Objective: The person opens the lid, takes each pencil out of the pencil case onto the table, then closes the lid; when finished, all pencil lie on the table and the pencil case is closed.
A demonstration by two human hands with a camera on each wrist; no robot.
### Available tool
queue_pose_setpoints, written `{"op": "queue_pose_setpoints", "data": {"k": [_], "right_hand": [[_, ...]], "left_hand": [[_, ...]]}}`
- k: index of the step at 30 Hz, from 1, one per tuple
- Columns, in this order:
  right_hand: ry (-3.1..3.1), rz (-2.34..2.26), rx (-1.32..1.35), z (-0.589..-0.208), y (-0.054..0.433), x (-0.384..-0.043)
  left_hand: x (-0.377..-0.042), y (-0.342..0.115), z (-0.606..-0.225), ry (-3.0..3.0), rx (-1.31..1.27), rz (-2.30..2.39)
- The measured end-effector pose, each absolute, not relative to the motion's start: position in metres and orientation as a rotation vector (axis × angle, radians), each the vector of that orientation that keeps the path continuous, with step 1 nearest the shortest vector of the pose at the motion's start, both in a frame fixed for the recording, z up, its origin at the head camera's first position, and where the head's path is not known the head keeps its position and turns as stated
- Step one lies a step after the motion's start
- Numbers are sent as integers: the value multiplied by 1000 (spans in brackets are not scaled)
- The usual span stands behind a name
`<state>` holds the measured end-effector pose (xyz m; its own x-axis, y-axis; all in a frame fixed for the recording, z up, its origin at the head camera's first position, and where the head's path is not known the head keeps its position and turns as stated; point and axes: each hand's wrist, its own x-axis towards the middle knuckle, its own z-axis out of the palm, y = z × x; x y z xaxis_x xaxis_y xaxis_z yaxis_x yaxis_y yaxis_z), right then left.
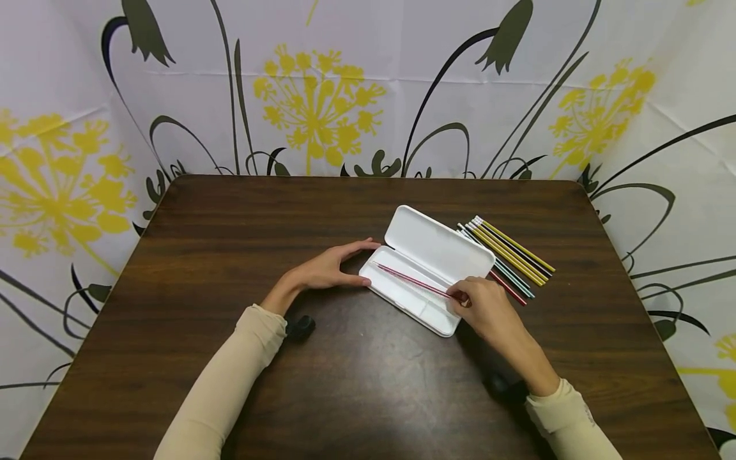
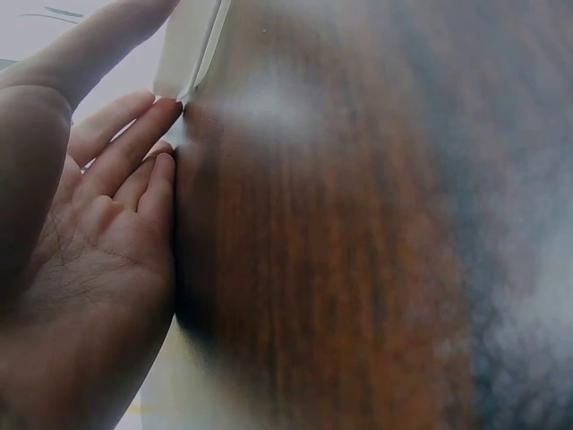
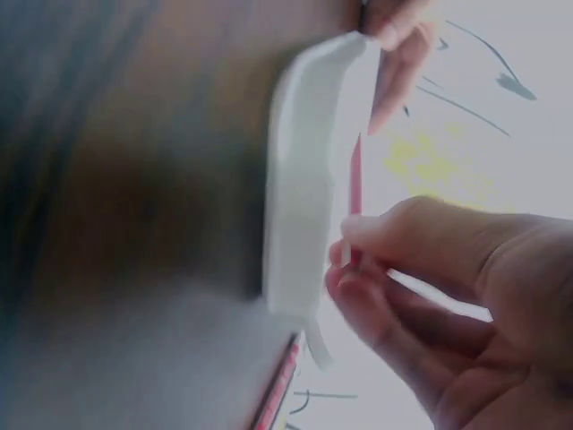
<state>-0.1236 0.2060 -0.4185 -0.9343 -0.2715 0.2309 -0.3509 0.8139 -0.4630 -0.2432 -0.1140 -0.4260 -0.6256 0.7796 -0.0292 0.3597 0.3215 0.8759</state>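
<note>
A white pencil case (image 1: 397,294) lies with its lid (image 1: 437,243) swung back on the brown table. Between thumb and fingertips, my right hand (image 1: 485,310) pinches a red pencil (image 1: 408,276) near one end. The pencil slants over the case's tray, its other end pointing toward the left hand; the right wrist view shows the pinch on the red pencil (image 3: 355,179) up close. My left hand (image 1: 328,265) spreads at the case's left end, thumb at the front corner and fingers by the hinge side. In the left wrist view, its fingers are fairly straight with fingertips at the case (image 2: 183,45).
Several pencils (image 1: 512,252), yellow, black, teal and red, lie side by side right of the case, partly behind the lid. The wooden table (image 1: 259,211) ends at the back against a flower-patterned cloth (image 1: 356,38).
</note>
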Motion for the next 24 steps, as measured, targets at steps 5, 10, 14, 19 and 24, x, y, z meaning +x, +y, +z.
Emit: {"op": "queue_pose_setpoints", "data": {"k": [5, 10, 14, 19, 24], "right_hand": [[-2726, 977, 494, -410, 222, -128], [-2582, 1086, 467, -406, 236, -131], [-2562, 1047, 412, -396, 251, -138], [-2572, 977, 355, -376, 278, -154], [-2581, 947, 290, -363, 307, -170]], "left_hand": [[-249, -114, -438, 2173, 1005, 1234], [-257, -117, -458, 2192, 1015, 1218], [-257, -116, -459, 2188, 1012, 1219], [-252, -113, -449, 2183, 1017, 1257], [-245, -111, -432, 2161, 1015, 1269]]}}
